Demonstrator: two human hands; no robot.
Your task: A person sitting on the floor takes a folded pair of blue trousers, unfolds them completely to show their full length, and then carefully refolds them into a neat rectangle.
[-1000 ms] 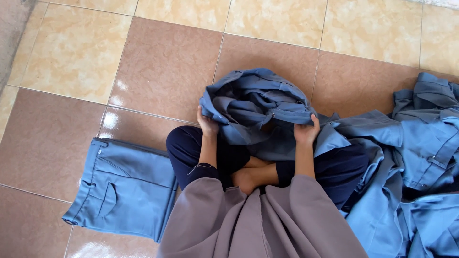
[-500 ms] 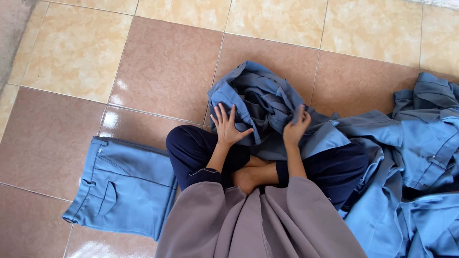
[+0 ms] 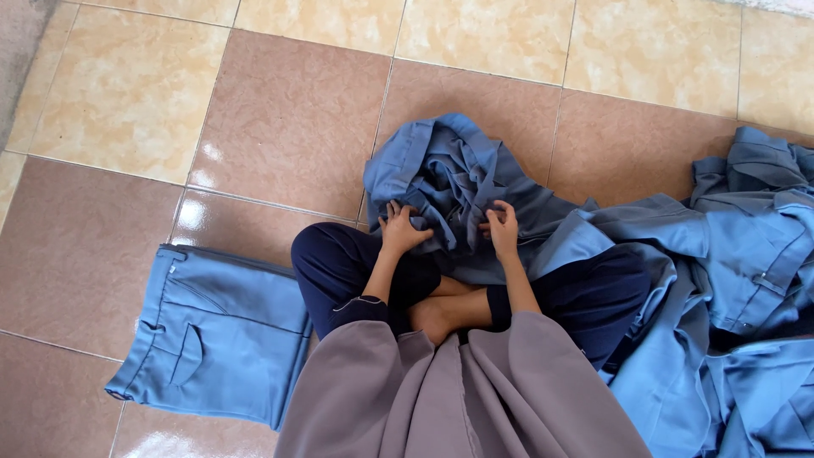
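1. A crumpled blue garment [image 3: 454, 182] is seen bunched on the tiled floor [image 3: 280, 110], its near edge draped over the crossed legs [image 3: 356, 271] of the seated person and its bulk heaped away from the body, toward the top of the view.
2. The garment's near edge is gripped by both hands: the left hand [image 3: 400, 231] is closed on a fold at the garment's left side, and the right hand [image 3: 504, 227] is closed on a fold a little to the right, fingers curled into the cloth.
3. The two hands are set close together, at about the same height in the view, so neither can be judged nearer; the heap lies straight ahead of both grips.
4. No clear long axis can be told while the cloth is bunched; the heap runs roughly away from the person, leaning slightly left.
5. A folded pair of blue trousers [image 3: 216, 335] is laid flat on the floor to the person's left, well apart from the hands.
6. A loose pile of blue clothing [image 3: 746, 297] is spread at the person's right, touching the right knee.
7. A grey-brown cloth [image 3: 458, 399] is draped over the lap at the bottom of the view.
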